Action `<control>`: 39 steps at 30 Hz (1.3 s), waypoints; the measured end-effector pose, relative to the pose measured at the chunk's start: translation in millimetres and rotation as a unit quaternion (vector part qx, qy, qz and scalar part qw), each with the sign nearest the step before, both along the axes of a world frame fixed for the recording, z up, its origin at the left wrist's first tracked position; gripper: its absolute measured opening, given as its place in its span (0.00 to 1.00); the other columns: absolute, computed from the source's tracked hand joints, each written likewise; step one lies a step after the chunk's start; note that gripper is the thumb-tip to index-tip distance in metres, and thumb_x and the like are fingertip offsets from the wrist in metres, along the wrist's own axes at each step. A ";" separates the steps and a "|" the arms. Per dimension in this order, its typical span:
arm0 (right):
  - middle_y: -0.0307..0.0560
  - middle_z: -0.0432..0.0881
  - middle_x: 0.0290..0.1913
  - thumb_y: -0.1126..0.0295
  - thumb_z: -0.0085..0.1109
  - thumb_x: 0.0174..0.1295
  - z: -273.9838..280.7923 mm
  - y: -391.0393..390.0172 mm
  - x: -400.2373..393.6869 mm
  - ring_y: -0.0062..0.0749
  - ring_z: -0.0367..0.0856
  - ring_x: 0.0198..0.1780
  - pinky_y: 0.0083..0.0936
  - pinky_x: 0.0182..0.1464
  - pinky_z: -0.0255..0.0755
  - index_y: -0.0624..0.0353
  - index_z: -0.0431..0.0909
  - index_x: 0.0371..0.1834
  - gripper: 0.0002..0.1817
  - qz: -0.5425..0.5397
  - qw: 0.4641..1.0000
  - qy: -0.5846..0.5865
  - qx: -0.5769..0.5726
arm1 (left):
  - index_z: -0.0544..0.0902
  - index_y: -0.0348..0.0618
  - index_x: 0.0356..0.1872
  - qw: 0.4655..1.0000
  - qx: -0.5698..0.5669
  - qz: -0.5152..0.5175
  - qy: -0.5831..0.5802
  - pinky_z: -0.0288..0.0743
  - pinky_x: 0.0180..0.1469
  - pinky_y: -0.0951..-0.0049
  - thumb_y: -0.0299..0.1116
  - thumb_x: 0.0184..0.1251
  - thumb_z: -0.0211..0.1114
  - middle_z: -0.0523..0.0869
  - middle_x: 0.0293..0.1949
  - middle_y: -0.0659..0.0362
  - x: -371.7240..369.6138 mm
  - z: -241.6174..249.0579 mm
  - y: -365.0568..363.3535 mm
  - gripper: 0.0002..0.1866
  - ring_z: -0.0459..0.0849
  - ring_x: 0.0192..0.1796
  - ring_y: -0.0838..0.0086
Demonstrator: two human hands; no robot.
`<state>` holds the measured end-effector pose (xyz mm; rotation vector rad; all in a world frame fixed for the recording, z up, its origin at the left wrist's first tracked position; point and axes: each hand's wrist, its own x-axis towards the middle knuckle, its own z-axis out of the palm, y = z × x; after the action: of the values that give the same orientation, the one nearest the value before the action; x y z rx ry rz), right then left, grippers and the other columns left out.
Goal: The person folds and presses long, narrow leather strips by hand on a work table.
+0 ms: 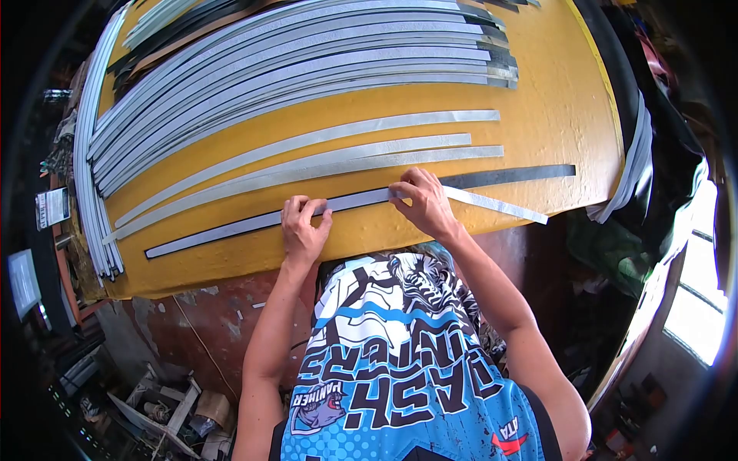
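Observation:
A long black strip (526, 174) lies along the near side of the yellow table. On its left part rests a narrower light grey strip (358, 200), leaving thin dark edges showing. My left hand (304, 229) is on the two layers, thumb and fingertips closed at the strip's edges. Farther right, my right hand (424, 203) pinches the light grey strip between thumb and fingers. Beyond that hand, the light strip's loose end angles off the black one toward the table's front edge. The exact fingertip contact is partly hidden.
Three loose light grey strips (307, 150) lie just beyond my hands. Behind them is a broad stack of strips (323, 58) with dark ends. More strips (88, 154) lie along the left edge of the yellow table (565, 107). Dark material (653, 146) hangs at the right.

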<state>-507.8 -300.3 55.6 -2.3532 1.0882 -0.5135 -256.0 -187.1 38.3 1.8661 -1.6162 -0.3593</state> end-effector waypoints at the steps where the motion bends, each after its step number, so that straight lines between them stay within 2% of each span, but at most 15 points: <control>1: 0.44 0.80 0.41 0.71 0.75 0.52 -0.1 0.0 0.0 0.42 0.80 0.45 0.37 0.49 0.74 0.55 0.87 0.40 0.12 0.000 1.000 0.000 0.001 | 0.87 0.42 0.39 1.000 0.002 0.001 -0.001 0.75 0.50 0.59 0.31 0.57 0.74 0.79 0.40 0.54 -0.1 0.0 0.0 0.10 0.80 0.44 0.57; 8: 0.45 0.80 0.41 0.71 0.76 0.52 -0.9 0.0 -0.1 0.42 0.80 0.46 0.37 0.50 0.74 0.55 0.87 0.40 0.12 -0.003 1.000 -0.003 -0.002 | 0.87 0.40 0.39 0.999 0.025 0.005 -0.042 0.74 0.50 0.59 0.29 0.57 0.73 0.80 0.40 0.53 -9.5 8.4 -1.4 0.10 0.80 0.45 0.58; 14: 0.45 0.80 0.42 0.70 0.76 0.52 0.0 0.9 1.4 0.43 0.80 0.46 0.38 0.50 0.74 0.55 0.87 0.40 0.12 -0.005 1.000 0.009 0.002 | 0.87 0.36 0.39 0.998 -0.024 -0.054 -0.007 0.78 0.54 0.60 0.16 0.50 0.68 0.84 0.44 0.53 -32.4 -0.7 -2.8 0.13 0.83 0.50 0.58; 22: 0.46 0.80 0.41 0.69 0.75 0.53 0.2 0.6 1.6 0.44 0.80 0.46 0.38 0.50 0.74 0.55 0.87 0.40 0.12 -0.005 1.000 0.004 -0.004 | 0.87 0.36 0.39 0.990 -0.067 -0.116 0.050 0.79 0.51 0.60 0.17 0.50 0.68 0.85 0.43 0.54 -81.2 -9.6 -32.9 0.13 0.84 0.48 0.58; 27: 0.46 0.80 0.41 0.67 0.74 0.54 3.4 -5.6 -10.6 0.44 0.81 0.46 0.39 0.50 0.74 0.54 0.87 0.43 0.13 0.017 0.999 0.006 0.027 | 0.87 0.37 0.38 0.993 -0.061 -0.080 0.069 0.80 0.49 0.62 0.17 0.53 0.69 0.85 0.42 0.53 -94.3 -11.9 -40.4 0.11 0.84 0.46 0.58; 29: 0.46 0.80 0.40 0.67 0.74 0.54 10.6 -12.2 -28.9 0.43 0.81 0.46 0.38 0.48 0.75 0.52 0.87 0.44 0.14 -0.006 1.000 -0.002 0.019 | 0.87 0.37 0.38 0.993 -0.060 -0.067 0.071 0.80 0.48 0.62 0.17 0.54 0.69 0.85 0.43 0.53 -95.1 -12.8 -39.1 0.10 0.84 0.46 0.59; 33: 0.45 0.81 0.39 0.69 0.74 0.54 17.4 -29.6 -75.5 0.43 0.81 0.45 0.39 0.48 0.74 0.52 0.86 0.43 0.12 0.015 0.996 0.046 0.072 | 0.88 0.39 0.40 0.995 -0.045 -0.050 0.068 0.78 0.48 0.62 0.23 0.56 0.71 0.84 0.41 0.53 -100.2 -7.6 -43.3 0.10 0.83 0.44 0.58; 37: 0.44 0.80 0.38 0.70 0.75 0.53 16.1 -40.0 -97.3 0.44 0.81 0.44 0.38 0.46 0.73 0.52 0.86 0.41 0.12 0.017 0.999 0.035 0.036 | 0.89 0.40 0.42 0.998 -0.026 -0.033 0.045 0.77 0.49 0.61 0.30 0.58 0.73 0.83 0.40 0.53 -103.8 -4.4 -44.3 0.11 0.82 0.44 0.57; 39: 0.43 0.80 0.37 0.70 0.74 0.53 11.6 -42.5 -100.6 0.43 0.80 0.43 0.38 0.46 0.72 0.52 0.85 0.39 0.11 0.021 0.999 0.018 0.023 | 0.89 0.40 0.42 0.998 -0.023 -0.031 0.043 0.76 0.49 0.61 0.30 0.58 0.73 0.82 0.40 0.53 -104.4 -3.0 -44.0 0.11 0.81 0.44 0.57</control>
<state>-608.3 -342.8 67.3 -2.3487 1.0529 -0.4268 -360.5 -231.1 35.3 1.7449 -1.6138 -0.4194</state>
